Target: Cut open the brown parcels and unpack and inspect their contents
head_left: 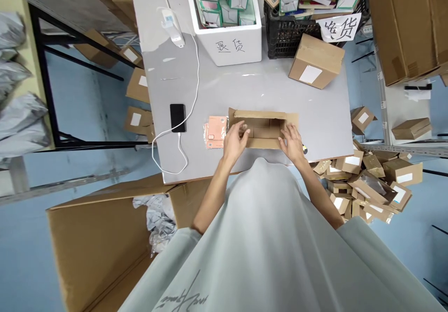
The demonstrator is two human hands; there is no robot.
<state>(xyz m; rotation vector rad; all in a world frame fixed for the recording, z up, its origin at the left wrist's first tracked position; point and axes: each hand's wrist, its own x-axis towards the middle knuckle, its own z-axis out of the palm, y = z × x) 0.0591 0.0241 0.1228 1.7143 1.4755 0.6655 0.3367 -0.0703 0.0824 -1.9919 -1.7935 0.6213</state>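
Observation:
An open cardboard box [266, 143] lies near the table's front edge, its bare inside facing up. At its left end, my left hand [236, 139] has curved fingers closed about the flap. My right hand [292, 143] grips the opposite end, thumb inward and fingers spread over the cardboard. Just left of the box are pink flat packets [217, 129] in clear wrapping, close to my left hand. A small black and yellow object [304, 149] peeks out beside my right hand, mostly hidden.
A black phone-like device [178, 118] with a white cable [196, 83] lies left. At the back stand a white bin [229, 46], a black crate [285, 37] and a closed carton [317, 60]. A large carton [101, 251] stands below left; discarded boxes [371, 181] pile up right.

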